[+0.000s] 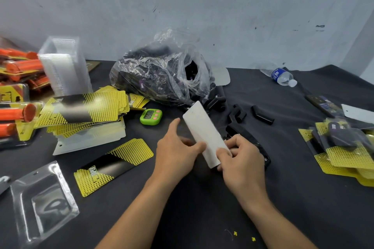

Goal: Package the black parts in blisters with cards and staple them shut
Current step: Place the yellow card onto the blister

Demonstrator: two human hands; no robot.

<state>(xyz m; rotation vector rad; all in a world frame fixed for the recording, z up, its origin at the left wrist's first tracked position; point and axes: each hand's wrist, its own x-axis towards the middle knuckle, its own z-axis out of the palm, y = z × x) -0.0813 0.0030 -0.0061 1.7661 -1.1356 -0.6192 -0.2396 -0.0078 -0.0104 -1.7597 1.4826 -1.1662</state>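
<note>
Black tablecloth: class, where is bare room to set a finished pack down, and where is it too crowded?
Free: the near right corner of the tablecloth, between the right forearm and the finished packs; the strip between the water bottle and the loose black parts. Crowded: the left side, with card stack, blisters and orange packs.

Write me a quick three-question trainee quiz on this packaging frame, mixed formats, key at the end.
1. True or false: the water bottle lies on its side.
2. Multiple choice: what do the left hand and right hand hold between them? A) white card B) scissors C) tape roll
3. Fill in: most of the black parts sit in a clear plastic ____.

Key: 1 true; 2 A; 3 bag.
</note>
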